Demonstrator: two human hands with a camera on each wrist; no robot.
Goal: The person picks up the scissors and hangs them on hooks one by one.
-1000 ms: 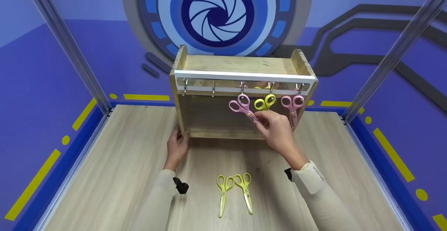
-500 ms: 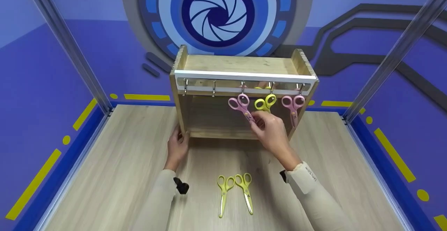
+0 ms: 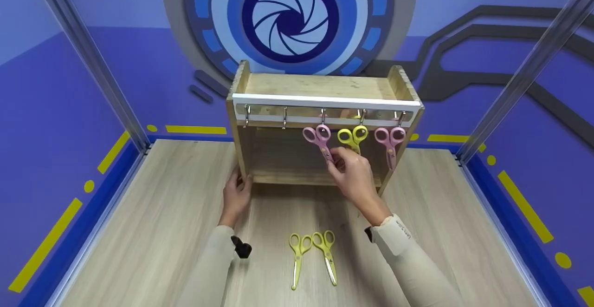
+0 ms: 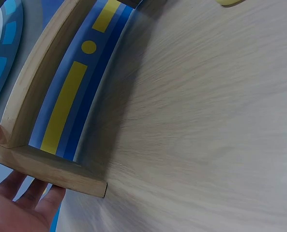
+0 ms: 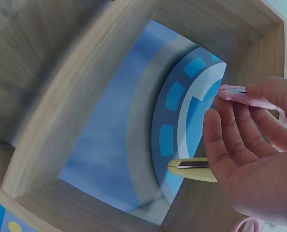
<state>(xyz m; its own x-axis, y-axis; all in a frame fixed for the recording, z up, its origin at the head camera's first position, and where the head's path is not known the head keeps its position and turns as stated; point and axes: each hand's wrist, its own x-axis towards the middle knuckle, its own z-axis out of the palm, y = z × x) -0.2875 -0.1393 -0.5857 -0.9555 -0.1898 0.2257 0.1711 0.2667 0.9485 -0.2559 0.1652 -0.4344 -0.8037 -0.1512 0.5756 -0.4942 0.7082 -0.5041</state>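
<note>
My right hand (image 3: 356, 178) pinches the blade end of pink scissors (image 3: 320, 140) between thumb and fingers. One handle loop of these scissors is around the middle hook (image 3: 323, 115), and they hang slightly tilted. Just right of them, yellow scissors (image 3: 353, 136) dangle from another hook, their blade partly hidden by my hand; in the right wrist view their tip (image 5: 194, 170) shows beside my fingers. A second pink pair of scissors (image 3: 390, 144) hangs from the rightmost hook. My left hand (image 3: 235, 199) grips the lower left corner of the wooden rack (image 3: 320, 85), thumb inside and fingers outside.
On the table (image 3: 185, 232) in front of the rack lie two pairs of yellow scissors, a left pair (image 3: 297, 257) and a right pair (image 3: 326, 254). Two hooks at the left, one at the end (image 3: 246, 115) and one beside it (image 3: 284, 117), hold nothing. Printed panels enclose the table.
My right hand has moved left and slightly down with the pink scissors' blade, so they hang closer to vertical from the middle hook. My left hand stays at the rack's corner.
</note>
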